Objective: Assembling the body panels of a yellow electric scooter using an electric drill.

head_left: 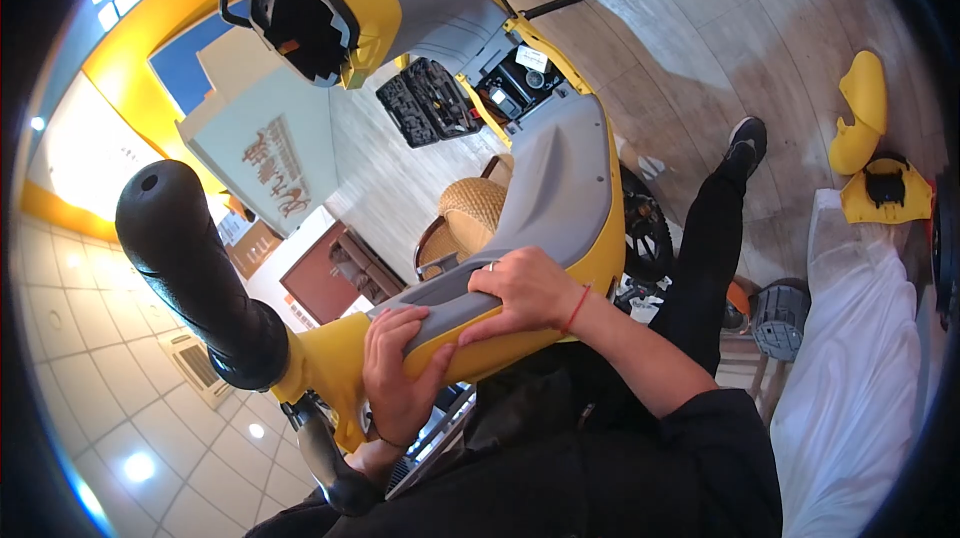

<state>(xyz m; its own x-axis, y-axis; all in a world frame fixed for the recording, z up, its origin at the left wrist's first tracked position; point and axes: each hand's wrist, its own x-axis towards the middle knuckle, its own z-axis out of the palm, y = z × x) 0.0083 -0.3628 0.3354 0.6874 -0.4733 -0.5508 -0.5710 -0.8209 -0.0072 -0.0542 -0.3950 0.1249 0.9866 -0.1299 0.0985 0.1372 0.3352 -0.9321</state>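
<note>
Yellow scooter (600, 250), its near end right in front of you, curving away up the middle of the view. Likely heavy as a whole; its plastic skin looks stiff, smooth, perhaps slick to a dry palm. The grey inner panel (545, 193) should flex a little, and clips or thin edges could crack if forced; best hold is along the rim where grey meets yellow. Black handlebar grip (190, 268) at your left: rounder, probably rubbery.

Your right hand (525, 290) bears on the grey panel, fingers bent; your left hand (402, 383) straddles its rim, fingers on grey, thumb on yellow. Whether either has hooked an edge, can't tell.

Surface: plank-patterned floor (690, 58), scuffed-looking. Room: white sheet (855, 348) draped to the right, woven chair (472, 206) beyond the scooter, black tool case (412, 103) lying open, loose yellow cover (866, 98) far right.
</note>
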